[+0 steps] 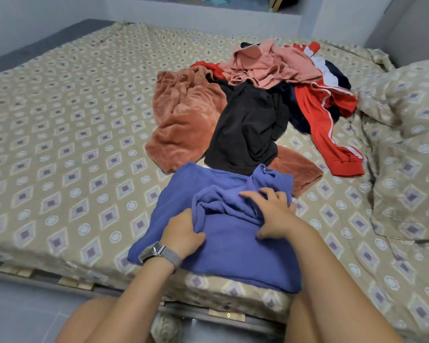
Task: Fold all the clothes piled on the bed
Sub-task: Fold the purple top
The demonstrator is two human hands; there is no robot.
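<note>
A blue garment [223, 248] lies at the bed's near edge, bunched in its middle. My left hand [183, 231], with a watch on its wrist, grips a fold of it on the left. My right hand [273, 214] lies on the bunched cloth to the right, fingers curled into the folds. Behind it lies the pile: a rust-brown fleece piece [183, 120], a black garment [248, 129], a pink shirt [265, 63] and a red jacket with white stripes [325, 120].
The bed [60, 134] has a beige patterned sheet, with wide bare sheet on the left. A pillow in matching cloth [411, 149] sits at the right. Walls enclose the far side. Wooden slats show under the near edge, and my knees are below.
</note>
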